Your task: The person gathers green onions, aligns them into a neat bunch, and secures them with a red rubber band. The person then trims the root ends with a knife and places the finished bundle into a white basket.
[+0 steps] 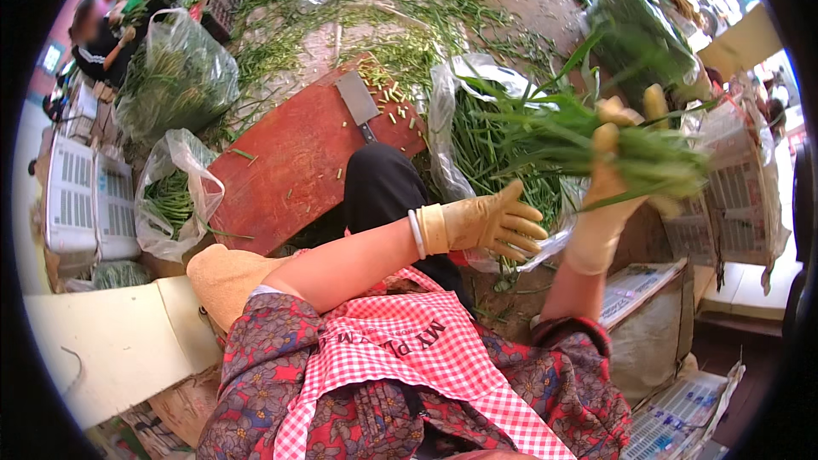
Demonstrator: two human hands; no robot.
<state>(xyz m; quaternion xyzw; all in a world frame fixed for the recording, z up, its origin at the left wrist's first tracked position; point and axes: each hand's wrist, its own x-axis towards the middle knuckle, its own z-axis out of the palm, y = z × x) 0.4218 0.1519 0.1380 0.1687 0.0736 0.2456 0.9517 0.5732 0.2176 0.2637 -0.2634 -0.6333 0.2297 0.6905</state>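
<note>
My left hand, in a tan rubber glove, is palm open with fingers spread and nothing in it, above the edge of a plastic bag. My right hand, gloved likewise, grips a blurred bunch of long leafy greens over that bag. More greens fill the clear plastic bag below. To the left, a red cutting board slopes near my knee. A cleaver lies on it, its handle toward my knee, with cut stem pieces beside the blade.
Bags of greens stand at left, lower left and upper right. Trimmings litter the floor ahead. Printed cardboard boxes stand left and right. Another person sits at upper left beside a bag.
</note>
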